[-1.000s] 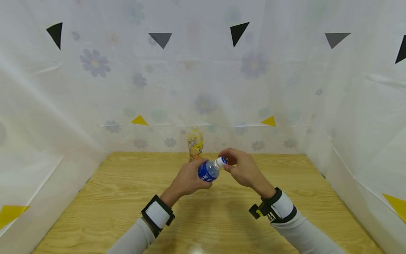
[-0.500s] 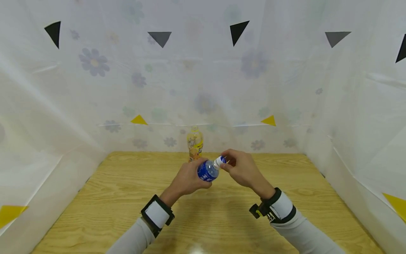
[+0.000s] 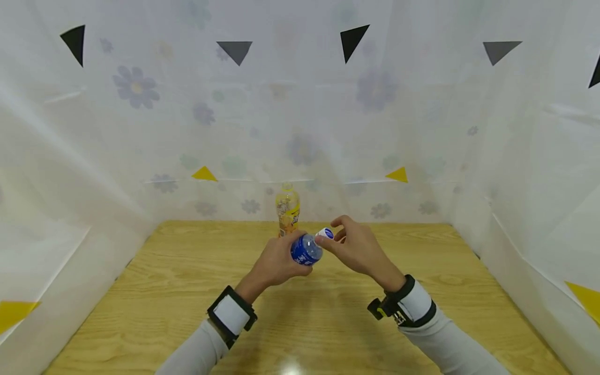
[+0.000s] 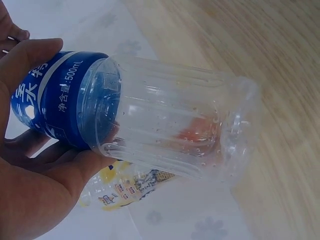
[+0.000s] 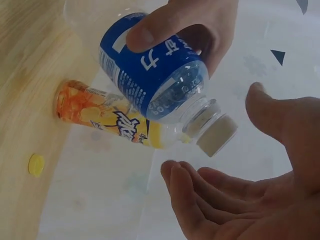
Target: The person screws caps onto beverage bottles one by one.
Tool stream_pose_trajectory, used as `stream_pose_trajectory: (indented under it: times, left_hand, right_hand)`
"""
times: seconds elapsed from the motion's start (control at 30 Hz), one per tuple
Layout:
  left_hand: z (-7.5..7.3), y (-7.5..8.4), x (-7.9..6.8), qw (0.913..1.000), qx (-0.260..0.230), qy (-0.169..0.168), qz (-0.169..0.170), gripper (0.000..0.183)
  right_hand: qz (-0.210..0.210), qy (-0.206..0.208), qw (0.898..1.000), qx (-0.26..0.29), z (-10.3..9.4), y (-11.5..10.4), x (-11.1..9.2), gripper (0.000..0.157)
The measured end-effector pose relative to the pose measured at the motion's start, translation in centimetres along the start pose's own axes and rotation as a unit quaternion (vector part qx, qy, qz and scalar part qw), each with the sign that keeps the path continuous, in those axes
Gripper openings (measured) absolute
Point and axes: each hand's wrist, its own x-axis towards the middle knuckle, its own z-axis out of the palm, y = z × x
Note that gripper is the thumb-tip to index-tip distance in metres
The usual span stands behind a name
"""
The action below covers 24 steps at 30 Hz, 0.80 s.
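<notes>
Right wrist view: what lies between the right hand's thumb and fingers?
In the right wrist view, the white cap, with a visible gap separating it from the right hand.

Pale floral sheeting (image 3: 262,125) with dark and yellow triangles (image 3: 352,40) behind a wood-grain tabletop (image 3: 164,281)

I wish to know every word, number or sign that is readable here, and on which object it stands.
"净含量:500mL": blue wraparound label of the clear plastic bottle.
"水特": same label.
"力": same label, right wrist view.
Too small to read: fine print near the label's black-and-white barcode.
Yellow-and-orange plastic bottle: stylised lettering not surely readable, small print too blurred.
</notes>
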Motion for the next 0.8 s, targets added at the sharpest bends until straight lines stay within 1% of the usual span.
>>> stream_pose_trajectory:
  times: [0.1, 0.27, 0.33, 0.43, 0.53, 0.7, 0.8]
  left_hand:
    - [0.03, 0.1, -0.02, 1.0, 0.002, -0.001, -0.003, 0.07]
    - [0.21, 0.11, -0.14, 1.0, -0.001, -0.002, -0.005, 0.07]
    - [0.26, 0.06, -0.16, 1.0, 0.0, 0.0, -0.001, 0.069]
    - [0.3, 0.01, -0.11, 1.0, 0.0, 0.002, 0.002, 0.069]
    - [0.24, 0.0, -0.06, 1.0, 0.003, 0.003, 0.004, 0.069]
    - [0.08, 0.05, -0.02, 0.9999, 0.009, 0.009, 0.01, 0.07]
    - [0.07, 0.12, -0.01, 0.9999, 0.009, 0.012, 0.006, 0.071]
  right_hand:
    - [-0.009, -0.005, 1.0, 0.007, -0.18, -0.25, -0.16, 0.05]
    - [-0.053, -0.003, 0.998, 0.023, -0.02, -0.44, -0.46, 0.043]
    - [-0.059, -0.002, 0.998, 0.024, 0.11, -0.43, -0.46, 0.038]
    - [-0.053, 0.003, 0.998, 0.017, 0.24, -0.38, -0.34, 0.031]
    - [-0.043, 0.009, 0.999, 0.005, 0.31, -0.36, -0.18, 0.027]
    - [-0.027, 0.017, 0.999, -0.006, 0.4, -0.32, 0.0, 0.026]
    - [-0.014, 0.017, 1.0, -0.012, 0.42, -0.23, 0.05, 0.029]
